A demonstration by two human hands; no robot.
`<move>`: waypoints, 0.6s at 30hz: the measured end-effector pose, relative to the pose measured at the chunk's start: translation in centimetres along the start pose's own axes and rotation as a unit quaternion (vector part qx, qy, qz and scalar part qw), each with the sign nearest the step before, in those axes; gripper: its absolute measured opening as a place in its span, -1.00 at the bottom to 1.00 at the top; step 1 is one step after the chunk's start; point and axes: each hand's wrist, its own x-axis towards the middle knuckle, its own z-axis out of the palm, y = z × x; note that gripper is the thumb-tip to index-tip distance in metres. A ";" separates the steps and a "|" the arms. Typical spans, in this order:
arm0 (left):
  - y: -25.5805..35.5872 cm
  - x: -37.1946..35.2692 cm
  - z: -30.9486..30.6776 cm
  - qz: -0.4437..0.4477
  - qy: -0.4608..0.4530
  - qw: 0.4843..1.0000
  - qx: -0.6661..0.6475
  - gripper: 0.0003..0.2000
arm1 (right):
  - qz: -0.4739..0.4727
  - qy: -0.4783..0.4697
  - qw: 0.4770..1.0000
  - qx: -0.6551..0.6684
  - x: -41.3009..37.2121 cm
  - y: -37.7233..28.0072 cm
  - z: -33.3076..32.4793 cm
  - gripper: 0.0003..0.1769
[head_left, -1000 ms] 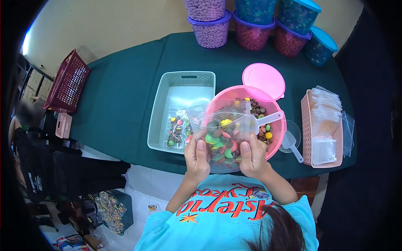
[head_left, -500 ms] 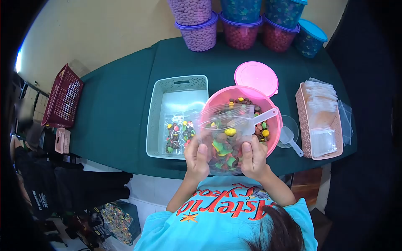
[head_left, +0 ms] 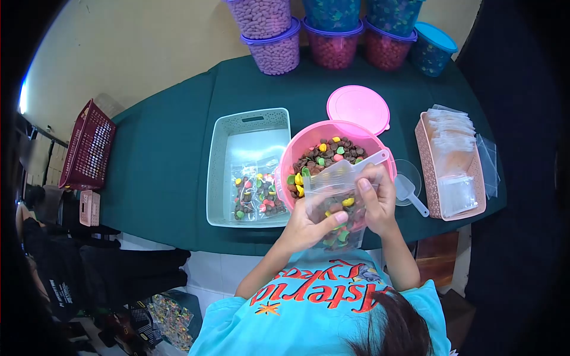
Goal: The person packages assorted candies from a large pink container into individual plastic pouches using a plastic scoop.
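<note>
Between my two hands is a clear zip bag (head_left: 346,238) part filled with brown, green, yellow and red sweets. My left hand (head_left: 309,228) grips its left side, thumb across the front. At the upper right edge, my right hand (head_left: 379,199) pinches the bag between thumb and fingers. Behind it stands a pink tub (head_left: 284,163) of loose brown and coloured sweets (head_left: 335,153). A white scoop handle (head_left: 378,156) angles over the tub's right side; its lower end is hidden behind the bag.
A pale green basket (head_left: 212,172) holds filled bags (head_left: 256,196). Right of the tub are a second scoop (head_left: 409,191) on a clear round lid, and a pink basket (head_left: 436,202) of plastic bags. A pink lid (head_left: 358,110) and stacked sweet tubs (head_left: 276,56) stand behind.
The bag has tilted and moved slightly right and down. My left hand has shifted right along it, while my right hand has moved up to its top edge.
</note>
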 end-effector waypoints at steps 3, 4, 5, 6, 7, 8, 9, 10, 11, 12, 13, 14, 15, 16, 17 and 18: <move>-0.2 0.5 0.5 0.084 0.060 0.995 -0.013 -0.70 | -0.004 -0.014 1.000 -0.001 0.0 0.4 -0.1 -0.86; -0.2 0.6 0.5 0.097 0.111 0.988 -0.044 -0.72 | 0.010 -0.023 1.000 -0.015 0.0 0.4 -0.1 -0.86; -0.2 0.7 0.3 0.102 0.119 0.988 -0.007 -0.75 | 0.023 -0.032 0.999 -0.030 0.0 0.5 -0.1 -0.87; -0.4 0.8 0.2 0.103 0.122 0.987 -0.007 -0.75 | 0.024 -0.035 0.999 -0.029 0.0 0.5 -0.1 -0.87; -0.6 1.0 0.1 0.104 0.113 0.988 0.013 -0.77 | 0.031 -0.026 0.999 -0.006 0.0 0.4 -0.2 -0.88; -0.6 1.1 0.1 0.106 0.103 0.988 0.033 -0.78 | 0.037 -0.017 0.999 0.016 0.1 0.4 -0.3 -0.88; -0.6 1.3 0.3 0.106 0.105 0.988 0.032 -0.78 | 0.038 -0.019 0.999 0.017 0.1 0.4 -0.4 -0.88; -0.4 1.3 0.6 0.110 0.120 0.986 0.039 -0.80 | 0.034 -0.013 0.999 0.034 0.1 0.4 -0.5 -0.89; -0.2 1.4 0.9 0.114 0.136 0.983 0.046 -0.82 | 0.030 -0.008 0.998 0.051 0.1 0.5 -0.6 -0.90; -0.1 1.4 1.0 0.114 0.137 0.983 0.045 -0.82 | 0.030 -0.010 0.998 0.051 0.1 0.8 -0.7 -0.90; 0.1 1.4 1.1 0.108 0.147 0.982 0.038 -0.82 | 0.020 -0.013 1.000 0.017 0.1 1.3 -0.8 -0.90; 0.1 1.4 1.1 0.101 0.157 0.982 0.031 -0.81 | 0.009 -0.017 1.000 -0.016 0.0 1.5 -0.8 -0.90; -0.3 1.4 0.7 0.102 0.159 0.982 0.031 -0.81 | 0.009 -0.019 1.000 -0.015 0.0 1.4 -0.7 -0.90; -1.2 1.5 0.0 0.144 0.145 0.979 0.014 -0.81 | 0.019 -0.019 0.999 -0.029 0.0 1.2 -0.6 -0.90; -1.6 1.5 -0.4 0.186 0.130 0.974 -0.003 -0.81 | 0.029 -0.018 0.999 -0.042 -0.1 1.1 -0.6 -0.90; -1.6 1.4 -0.4 0.186 0.130 0.974 -0.004 -0.81 | 0.030 -0.018 0.999 -0.042 0.0 1.2 -0.5 -0.90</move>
